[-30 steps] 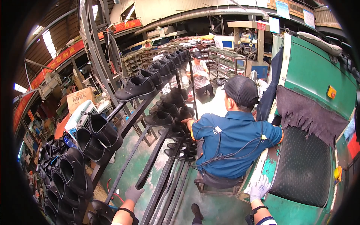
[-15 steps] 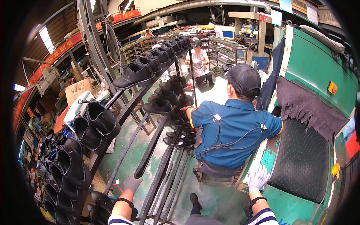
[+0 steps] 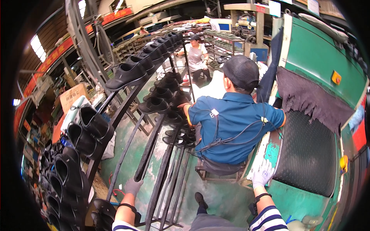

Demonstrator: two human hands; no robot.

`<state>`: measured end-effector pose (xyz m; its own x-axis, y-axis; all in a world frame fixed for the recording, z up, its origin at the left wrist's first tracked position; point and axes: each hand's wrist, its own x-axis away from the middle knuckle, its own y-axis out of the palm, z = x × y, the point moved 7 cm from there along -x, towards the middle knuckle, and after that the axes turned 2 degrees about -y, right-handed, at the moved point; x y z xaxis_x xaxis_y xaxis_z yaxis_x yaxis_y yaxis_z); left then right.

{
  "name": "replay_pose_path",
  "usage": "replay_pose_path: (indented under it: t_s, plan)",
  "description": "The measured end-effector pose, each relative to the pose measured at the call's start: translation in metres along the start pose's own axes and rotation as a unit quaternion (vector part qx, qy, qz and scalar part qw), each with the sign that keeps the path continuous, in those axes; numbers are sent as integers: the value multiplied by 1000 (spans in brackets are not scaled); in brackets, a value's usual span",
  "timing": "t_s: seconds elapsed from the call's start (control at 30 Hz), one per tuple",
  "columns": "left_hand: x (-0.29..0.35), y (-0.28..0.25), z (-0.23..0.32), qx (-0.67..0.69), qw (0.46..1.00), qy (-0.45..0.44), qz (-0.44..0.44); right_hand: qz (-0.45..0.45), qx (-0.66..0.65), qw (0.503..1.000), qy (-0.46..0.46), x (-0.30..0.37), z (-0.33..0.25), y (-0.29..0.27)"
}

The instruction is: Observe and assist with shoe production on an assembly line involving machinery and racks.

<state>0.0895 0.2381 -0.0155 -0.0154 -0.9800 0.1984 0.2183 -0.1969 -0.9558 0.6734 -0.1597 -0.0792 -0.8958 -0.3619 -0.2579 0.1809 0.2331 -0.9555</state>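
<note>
My left hand (image 3: 133,186), in a grey glove, closes around the near end of a black metal rack bar (image 3: 148,154); its fingertips are partly hidden. My right hand (image 3: 263,174), in a white glove, lies open with fingers stretched on the pale edge of the green machine (image 3: 272,152), beside its black textured belt (image 3: 306,158). Black shoes stand in a row on the rack's upper rail, among them a near shoe (image 3: 127,75) and a pair (image 3: 90,131) at the left. More black shoes (image 3: 156,104) sit on the lower bars ahead of my left hand.
A seated co-worker in a blue shirt (image 3: 227,127) is just ahead, one arm reaching to the lower shoes. Farther off is a person in a checked apron (image 3: 195,57). A ragged dark cloth (image 3: 308,98) hangs over the belt. Green floor (image 3: 185,211) lies below.
The view has shifted, so the rack and co-worker appear farther left and higher. My left hand now meets the bar end. The far person sits lower, one arm stretched sideways.
</note>
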Motion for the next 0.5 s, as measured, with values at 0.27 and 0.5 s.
replay_pose_path:
  t_s: [0.27, 0.5]
  plan:
    - [3, 9, -3, -5, 999, 22, 28, 0, -13, 1000, 8, -17, 4, 6]
    - [6, 2, 2, -8, 1000, 19, 13, 10, -3, 1000, 7, -8, 4, 11]
